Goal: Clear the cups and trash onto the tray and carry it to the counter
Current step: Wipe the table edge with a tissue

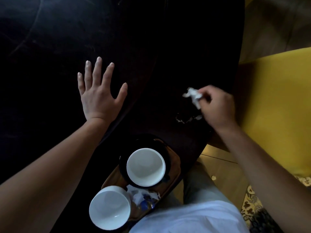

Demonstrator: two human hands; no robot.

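Note:
My right hand point(217, 106) pinches a crumpled white napkin point(193, 96) above the dark table point(50, 47), near its right edge. A small whitish smear point(188, 119) marks the table just below the napkin. My left hand point(99, 93) lies flat on the table with fingers spread, holding nothing. Close to me a wooden tray point(175, 163) carries a white cup point(146, 167) on a black saucer point(166, 148). A second white cup point(109, 207) and crumpled wrappers point(143, 197) lie at the tray's near end.
A yellow seat point(277, 106) stands to the right of the table. Patterned floor point(252, 204) shows at the lower right, with a small scrap point(213, 177) lying on the yellow floor. My white shirt point(193, 217) fills the bottom edge.

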